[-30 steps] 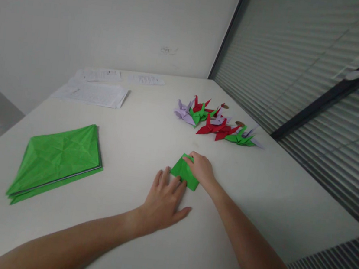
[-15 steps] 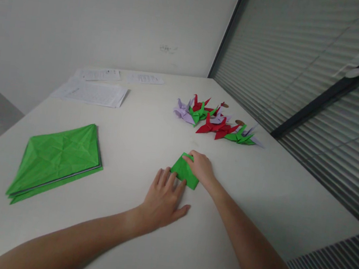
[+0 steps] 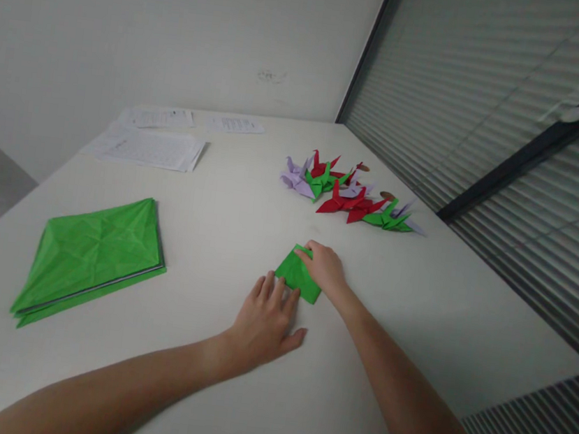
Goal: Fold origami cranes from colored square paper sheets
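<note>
A small folded piece of green origami paper (image 3: pixel 297 274) lies on the white table between my hands. My left hand (image 3: pixel 267 320) rests flat with its fingers spread, the fingertips touching the paper's near edge. At the paper's far right side, my right hand (image 3: pixel 324 263) has its thumb and fingers closed on the edge; some of its fingers are hidden behind the hand. Beyond the hands, to the right, sits a cluster of folded paper cranes (image 3: pixel 349 200) in red, green and lilac.
To the left lies a large folded green sheet (image 3: pixel 97 257) with creases. Printed papers (image 3: pixel 153 149) are stacked at the back left of the white table (image 3: pixel 224 230). A wall stands behind, and a window with blinds (image 3: pixel 492 115) runs along the right edge.
Almost nothing differs. The camera view has shifted very slightly, while both hands keep their places on the green paper.
</note>
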`<state>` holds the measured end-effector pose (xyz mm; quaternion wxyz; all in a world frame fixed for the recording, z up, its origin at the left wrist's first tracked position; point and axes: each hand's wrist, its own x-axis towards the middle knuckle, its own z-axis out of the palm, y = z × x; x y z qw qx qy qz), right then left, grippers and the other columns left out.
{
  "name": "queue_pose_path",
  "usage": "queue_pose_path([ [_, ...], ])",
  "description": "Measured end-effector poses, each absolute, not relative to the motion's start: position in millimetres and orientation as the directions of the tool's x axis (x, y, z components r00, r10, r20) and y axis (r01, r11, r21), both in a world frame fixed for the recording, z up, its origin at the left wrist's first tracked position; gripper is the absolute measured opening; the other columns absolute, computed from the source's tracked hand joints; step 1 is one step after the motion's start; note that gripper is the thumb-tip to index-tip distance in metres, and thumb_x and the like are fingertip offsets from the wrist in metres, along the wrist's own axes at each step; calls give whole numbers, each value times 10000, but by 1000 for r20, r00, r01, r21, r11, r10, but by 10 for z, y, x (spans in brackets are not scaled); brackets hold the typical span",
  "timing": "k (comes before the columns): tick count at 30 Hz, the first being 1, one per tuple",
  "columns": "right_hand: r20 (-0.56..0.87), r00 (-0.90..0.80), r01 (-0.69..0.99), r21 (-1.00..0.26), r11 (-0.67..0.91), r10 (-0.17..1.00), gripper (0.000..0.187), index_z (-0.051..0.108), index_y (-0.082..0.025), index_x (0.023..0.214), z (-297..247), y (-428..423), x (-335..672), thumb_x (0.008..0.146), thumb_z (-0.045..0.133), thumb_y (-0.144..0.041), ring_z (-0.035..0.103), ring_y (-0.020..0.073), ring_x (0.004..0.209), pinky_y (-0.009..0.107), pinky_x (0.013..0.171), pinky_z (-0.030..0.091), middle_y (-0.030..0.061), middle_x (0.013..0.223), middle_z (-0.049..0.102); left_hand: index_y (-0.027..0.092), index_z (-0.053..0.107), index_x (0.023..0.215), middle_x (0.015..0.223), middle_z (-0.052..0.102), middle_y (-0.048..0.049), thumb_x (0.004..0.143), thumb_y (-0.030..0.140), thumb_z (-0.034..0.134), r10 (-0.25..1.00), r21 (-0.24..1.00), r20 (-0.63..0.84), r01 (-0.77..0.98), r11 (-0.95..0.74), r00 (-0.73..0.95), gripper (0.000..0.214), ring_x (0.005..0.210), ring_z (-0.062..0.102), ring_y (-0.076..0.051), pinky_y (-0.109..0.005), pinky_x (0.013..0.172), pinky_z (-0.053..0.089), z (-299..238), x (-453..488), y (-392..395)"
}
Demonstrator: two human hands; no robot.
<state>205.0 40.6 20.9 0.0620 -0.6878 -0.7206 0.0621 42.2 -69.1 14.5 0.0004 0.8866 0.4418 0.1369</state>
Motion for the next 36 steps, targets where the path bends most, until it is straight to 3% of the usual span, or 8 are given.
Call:
queue_pose_path([
  [8, 5, -49, 982, -184, 49, 999, 294, 652, -212, 966, 196, 413, 2060, 939, 511, -468, 675, 219, 837, 274, 649, 391, 79, 895, 734, 78, 549, 1307, 1212, 596, -233, 893, 539, 481, 777, 95, 221, 780, -619, 590, 623, 1132, 542, -366, -504, 931, 449, 206, 456, -708],
  [15, 17, -67, 979, -189, 69, 998, 286, 649, -210, 960, 191, 406, 2061, 940, 512, -460, 674, 219, 841, 275, 663, 398, 80, 900, 734, 48, 513, 1321, 1297, 539, -259, 884, 529, 501, 757, 160, 252, 746, -647, 603, 651, 1291, 440, -393, -514, 1032, 396, 104, 446, -677],
  [26, 22, -57, 978, -200, 60, 998, 283, 651, -206, 953, 189, 417, 2046, 933, 524, -458, 677, 223, 846, 278, 664, 402, 84, 921, 738, 40, 546, 1290, 1194, 591, -229, 887, 521, 495, 755, 118, 230, 752, -648, 614, 629, 1154, 525, -358, -475, 961, 443, 175, 449, -680],
  [36, 9, -59, 981, -186, 59, 998, 292, 655, -212, 960, 198, 418, 2048, 938, 512, -465, 674, 225, 846, 280, 670, 405, 80, 914, 737, 45, 542, 1294, 1209, 588, -231, 893, 519, 482, 754, 98, 212, 754, -649, 622, 624, 1173, 514, -364, -483, 961, 437, 180, 459, -675],
])
